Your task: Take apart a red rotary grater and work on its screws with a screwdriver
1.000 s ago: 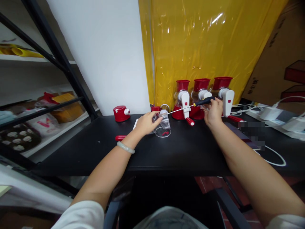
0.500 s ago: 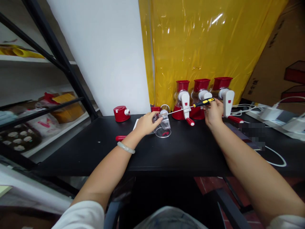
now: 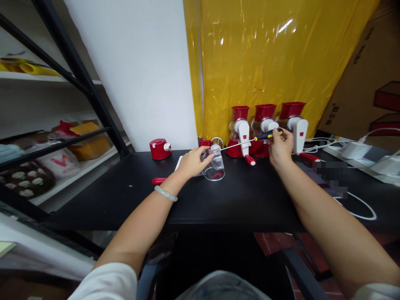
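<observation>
Our left hand (image 3: 192,163) is closed around a clear plastic container (image 3: 215,167), which lies tilted on its side on the black surface (image 3: 243,200) with its open mouth turned towards us. A pale bangle (image 3: 165,193) sits on that wrist, and a small red part (image 3: 158,181) lies on the surface just beside it.

Our right hand (image 3: 279,148) grips the black and yellow handle of a screwdriver (image 3: 262,136) with the fingers curled round it. We hold the tool almost level, and its thin metal shaft runs leftward across the gap between the hands, with the tip at the top of the container, close to our left fingertips.

Behind the right hand, three red and white hand-crank machines (image 3: 264,125) stand in a row against a yellow plastic sheet (image 3: 265,62). A red cap (image 3: 159,149) sits further left by the white wall. White cables (image 3: 359,204) trail over the right end of the surface.
</observation>
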### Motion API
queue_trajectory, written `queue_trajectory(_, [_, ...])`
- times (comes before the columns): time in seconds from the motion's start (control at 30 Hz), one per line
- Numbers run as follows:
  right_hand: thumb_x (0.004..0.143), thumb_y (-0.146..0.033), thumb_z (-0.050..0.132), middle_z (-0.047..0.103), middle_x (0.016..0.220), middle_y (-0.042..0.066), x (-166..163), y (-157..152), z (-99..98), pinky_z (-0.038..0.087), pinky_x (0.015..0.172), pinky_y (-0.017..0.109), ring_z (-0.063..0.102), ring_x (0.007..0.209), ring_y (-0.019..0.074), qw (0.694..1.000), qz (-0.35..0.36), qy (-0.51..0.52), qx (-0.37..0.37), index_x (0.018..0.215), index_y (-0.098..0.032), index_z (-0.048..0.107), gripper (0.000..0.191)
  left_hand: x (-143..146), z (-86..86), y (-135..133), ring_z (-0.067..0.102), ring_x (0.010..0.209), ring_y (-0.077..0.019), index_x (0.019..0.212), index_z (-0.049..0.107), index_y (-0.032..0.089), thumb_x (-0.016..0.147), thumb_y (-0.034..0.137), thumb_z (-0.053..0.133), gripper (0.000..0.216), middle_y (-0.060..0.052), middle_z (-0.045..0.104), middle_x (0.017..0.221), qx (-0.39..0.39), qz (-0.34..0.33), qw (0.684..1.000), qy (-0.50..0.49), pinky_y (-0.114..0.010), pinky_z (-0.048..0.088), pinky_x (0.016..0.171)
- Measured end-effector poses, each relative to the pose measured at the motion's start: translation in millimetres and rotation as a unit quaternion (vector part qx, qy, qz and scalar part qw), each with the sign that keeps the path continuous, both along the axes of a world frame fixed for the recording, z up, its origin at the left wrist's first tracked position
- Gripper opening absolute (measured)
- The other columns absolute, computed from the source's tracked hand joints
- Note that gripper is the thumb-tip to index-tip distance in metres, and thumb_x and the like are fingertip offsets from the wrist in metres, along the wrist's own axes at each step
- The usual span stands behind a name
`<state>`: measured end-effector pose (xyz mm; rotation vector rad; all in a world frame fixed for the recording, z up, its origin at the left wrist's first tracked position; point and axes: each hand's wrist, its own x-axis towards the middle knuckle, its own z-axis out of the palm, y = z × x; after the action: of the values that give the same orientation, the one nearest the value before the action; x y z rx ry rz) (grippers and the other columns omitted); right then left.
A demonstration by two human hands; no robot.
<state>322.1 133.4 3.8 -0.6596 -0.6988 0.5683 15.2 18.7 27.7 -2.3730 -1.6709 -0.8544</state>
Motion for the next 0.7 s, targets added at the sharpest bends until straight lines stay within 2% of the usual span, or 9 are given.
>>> queue_trajectory(0.13, [0.073,-0.032,0.07,0.058,0.081,-0.004,2.0,1.2,2.0,0.045,0.049,0.018,0.056,0.062,0.0075,0.999,0.017,0.023,-0.027,0.096,-0.022,0.053,0.03,0.0,0.1,-0.2,0.067,0.1,-0.0251,0.131,0.058,0.026,0.096,0.059,0.043,0.051,-0.008,0.069,0.123,-0.002,0.0,1.0,-0.001,-0.039,0.052,0.087])
queue_trajectory(0.3, [0.075,-0.018,0.055,0.062,0.076,-0.001,2.2,-6.9,10.2,0.043,0.047,0.019,0.059,0.063,0.0104,0.994,0.059,0.068,-0.055,0.093,-0.02,0.052,0.018,-0.6,0.1,-0.1,0.068,0.097,-0.0244,0.131,0.058,0.026,0.096,0.059,0.043,0.051,-0.008,0.069,0.122,-0.003,-0.002,1.0,-0.002,-0.04,0.052,0.087])
queue_trajectory(0.37, [0.078,-0.021,0.053,0.063,0.079,-0.001,1.0,-10.3,11.6,0.044,0.046,0.019,0.06,0.063,0.0105,0.994,0.063,0.074,-0.059,0.096,-0.022,0.053,0.018,-0.7,-0.1,-0.1,0.068,0.097,-0.0244,0.131,0.058,0.026,0.096,0.06,0.043,0.051,-0.008,0.069,0.122,-0.003,-0.002,1.0,-0.002,-0.039,0.052,0.086])
queue_trajectory(0.43, [0.082,-0.033,0.054,0.063,0.087,-0.002,-0.1,-11.0,10.4,0.045,0.046,0.02,0.06,0.063,0.0098,0.996,0.043,0.057,-0.053,0.099,-0.023,0.054,0.02,-0.5,-0.2,0.0,0.068,0.099,-0.025,0.131,0.058,0.026,0.096,0.06,0.042,0.052,-0.008,0.069,0.122,-0.001,-0.001,1.0,-0.001,-0.039,0.052,0.086])
queue_trajectory(0.53, [0.08,-0.051,0.059,0.063,0.1,0.0,0.2,-6.4,4.5,0.05,0.053,0.022,0.062,0.075,0.0101,1.0,-0.004,-0.001,-0.023,0.1,-0.023,0.058,0.035,0.0,-0.2,0.1,0.068,0.1,-0.0255,0.131,0.058,0.026,0.095,0.06,0.043,0.052,-0.008,0.069,0.122,-0.001,0.002,1.0,-0.001,-0.039,0.052,0.086])
queue_trajectory(0.63, [0.075,-0.052,0.067,0.063,0.103,0.002,2.7,1.1,-1.4,0.055,0.066,0.025,0.064,0.087,0.0121,0.999,-0.017,-0.027,0.005,0.102,-0.022,0.06,0.041,0.4,0.0,0.1,0.068,0.099,-0.0251,0.131,0.058,0.026,0.096,0.06,0.043,0.051,-0.007,0.069,0.123,-0.003,0.003,1.0,-0.001,-0.039,0.052,0.086])
queue_trajectory(0.7, [0.076,-0.05,0.068,0.064,0.099,0.002,4.4,4.5,-2.9,0.056,0.069,0.028,0.065,0.086,0.0132,1.0,0.002,-0.018,0.004,0.105,-0.022,0.058,0.041,0.4,0.1,-0.1,0.068,0.099,-0.025,0.131,0.058,0.026,0.096,0.06,0.043,0.051,-0.007,0.069,0.123,-0.003,0.003,1.0,0.0,-0.039,0.052,0.086])
